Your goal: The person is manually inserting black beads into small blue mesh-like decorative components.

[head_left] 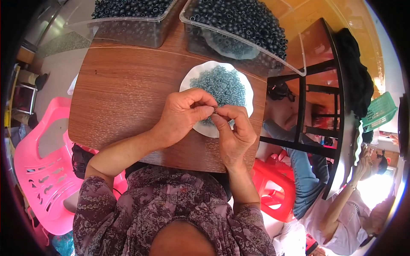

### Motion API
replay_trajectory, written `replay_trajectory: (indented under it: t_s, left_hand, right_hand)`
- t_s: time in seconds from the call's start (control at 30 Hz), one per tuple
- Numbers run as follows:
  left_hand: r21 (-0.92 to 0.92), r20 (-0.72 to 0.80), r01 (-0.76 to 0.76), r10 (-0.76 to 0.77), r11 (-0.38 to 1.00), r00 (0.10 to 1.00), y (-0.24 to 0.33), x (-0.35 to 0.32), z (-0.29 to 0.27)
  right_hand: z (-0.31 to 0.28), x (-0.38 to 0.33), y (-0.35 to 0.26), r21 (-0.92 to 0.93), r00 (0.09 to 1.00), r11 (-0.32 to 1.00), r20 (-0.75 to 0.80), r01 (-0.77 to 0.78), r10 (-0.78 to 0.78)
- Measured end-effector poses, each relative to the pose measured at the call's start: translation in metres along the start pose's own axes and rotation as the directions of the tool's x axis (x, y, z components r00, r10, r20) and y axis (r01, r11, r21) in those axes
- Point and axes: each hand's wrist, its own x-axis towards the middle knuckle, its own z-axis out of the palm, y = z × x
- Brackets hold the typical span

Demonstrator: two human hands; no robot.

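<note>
Over the near part of a white scalloped plate (186,82), my two hands meet fingertip to fingertip. My left hand (181,117) is closed in a pinch of thumb and forefinger. Facing it, my right hand (236,134) pinches in the same way. Something small and dark shows between the fingertips, mostly hidden, and its kind cannot be made out. A heap of tiny, clear blue-green pieces (222,87) lies on the plate, just beyond the fingers.
Two clear plastic bins (128,34) of black ring-shaped parts (239,21) stand at the table's (124,94) far side. A pink chair (42,170) is at the left, a red stool (273,187) at the right. Another person (341,217) sits at a dark-framed table on the right.
</note>
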Motion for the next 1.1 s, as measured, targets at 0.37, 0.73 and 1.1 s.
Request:
replay_trajectory:
  t_s: [0.37, 0.73, 1.1]
  left_hand:
    - [0.276, -0.027, -0.078, 0.089, 0.958, 0.996, 0.004, -0.005, 0.001]
    - [0.224, -0.021, 0.138, -0.137, 0.965, 0.99, 0.007, -0.009, -0.009]
    - [-0.269, 0.211, 0.488, -0.444, 0.83, 0.871, 0.008, -0.01, -0.017]
  right_hand:
    - [-0.001, -0.002, 0.0, -0.043, 0.993, 0.993, 0.044, 0.111, -0.109]
    - [0.006, -0.003, -0.004, -0.206, 0.935, 0.912, 0.077, 0.354, -0.346]
    - [0.005, -0.009, -0.002, -0.104, 0.948, 0.944, 0.084, 0.314, -0.307]
